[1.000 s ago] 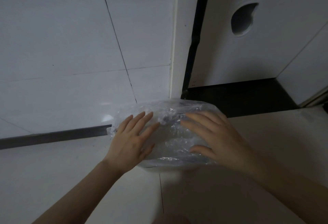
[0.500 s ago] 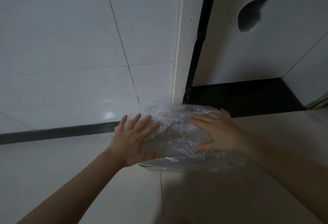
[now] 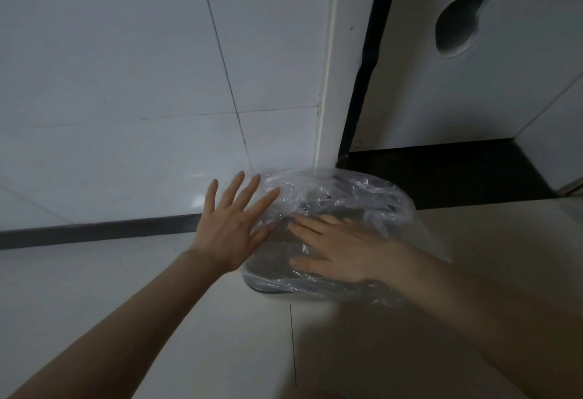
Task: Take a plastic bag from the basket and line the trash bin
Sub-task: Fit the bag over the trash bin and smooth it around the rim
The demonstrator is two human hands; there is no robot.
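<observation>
Plastic bag (image 3: 344, 206) is draped over the trash bin (image 3: 268, 285) on the floor by the wall corner. Our left hand (image 3: 232, 228) is splayed flat at its left side and our right hand (image 3: 340, 250) flat on top; neither grips. The film looks thin, light and slippery, so we'd pinch the rim edge.

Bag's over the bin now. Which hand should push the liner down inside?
Probably the right hand: it lies flat on the plastic bag over the trash bin opening. The left hand is spread open at the bin's left edge, only fingertips near the film.
</observation>
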